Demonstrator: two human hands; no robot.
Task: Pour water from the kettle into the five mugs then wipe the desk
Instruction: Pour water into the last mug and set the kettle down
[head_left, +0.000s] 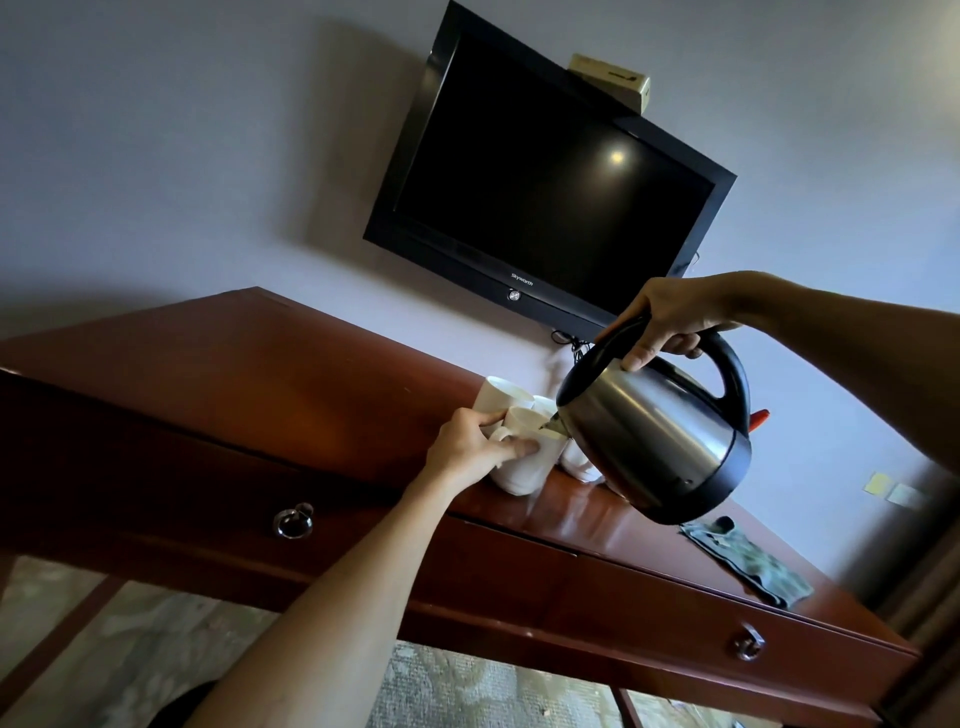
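Two hands work at the surface (322, 374): the right hand (670, 322) has its grip curled round the tilted kettle (654, 436) handle, spout over the front mug (524, 457), whose handle the left hand (472, 447) pinches (a cloth (748, 564) lies right of the kettle).

The room is dim and cool-toned, the picture tilted and stretched by the wide lens toward its corners. A round glare spot sits on the dark television (545, 182). Soft sheen lies on the desk (291, 364) near its front edge. Shadow darkens the wall's upper left. The right edge smears into blur.
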